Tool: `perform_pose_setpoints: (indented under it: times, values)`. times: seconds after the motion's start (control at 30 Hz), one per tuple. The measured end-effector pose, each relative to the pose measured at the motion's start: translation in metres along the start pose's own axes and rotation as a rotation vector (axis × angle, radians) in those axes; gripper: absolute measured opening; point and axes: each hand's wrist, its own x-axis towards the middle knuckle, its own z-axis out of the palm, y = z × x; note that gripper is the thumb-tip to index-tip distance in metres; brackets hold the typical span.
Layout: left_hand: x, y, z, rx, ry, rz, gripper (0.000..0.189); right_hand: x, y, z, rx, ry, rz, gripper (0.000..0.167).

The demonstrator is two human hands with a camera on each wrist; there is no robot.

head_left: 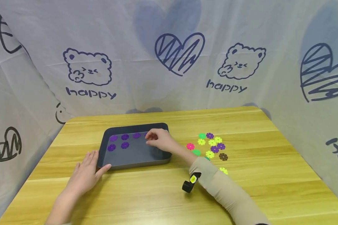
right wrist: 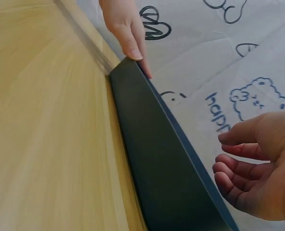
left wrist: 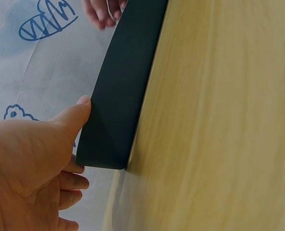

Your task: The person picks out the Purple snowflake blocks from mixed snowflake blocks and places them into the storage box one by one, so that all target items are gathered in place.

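A dark grey tray (head_left: 135, 163) lies on the table with several purple flower-shaped discs (head_left: 125, 145) inside, in two rows. My left hand (head_left: 85, 172) rests at the tray's near left corner, thumb on the rim and fingers along the side. Above the tray's right part is my right hand (head_left: 161, 140), its fingers loosely bent. In the right wrist view a gap shows between thumb and fingertips (right wrist: 224, 138), and nothing is seen held there. Another purple disc (head_left: 146, 134) is partly hidden behind these fingertips.
Right of the tray, loose flower-shaped discs lie scattered on the wooden table (head_left: 146, 200): yellow (head_left: 210, 154), green (head_left: 202, 136), purple (head_left: 221, 146), a pink one (head_left: 190, 146) and a brown one (head_left: 223, 157). The right forearm partly covers some. A printed white cloth (head_left: 135, 68) hangs behind.
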Motion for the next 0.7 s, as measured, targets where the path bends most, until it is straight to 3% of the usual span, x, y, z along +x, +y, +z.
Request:
perform_pose_setpoints:
  times: [0.3,0.7]
  values:
    - [0.000,0.002,0.000,-0.008,-0.013,-0.003,0.096,-0.049,0.025,-0.050,0.030,0.141,0.032,0.017]
    - [0.001,0.001,-0.001,-0.016,-0.020,0.000,0.095,-0.109,0.071,-0.107,0.011,0.201,0.138,0.023]
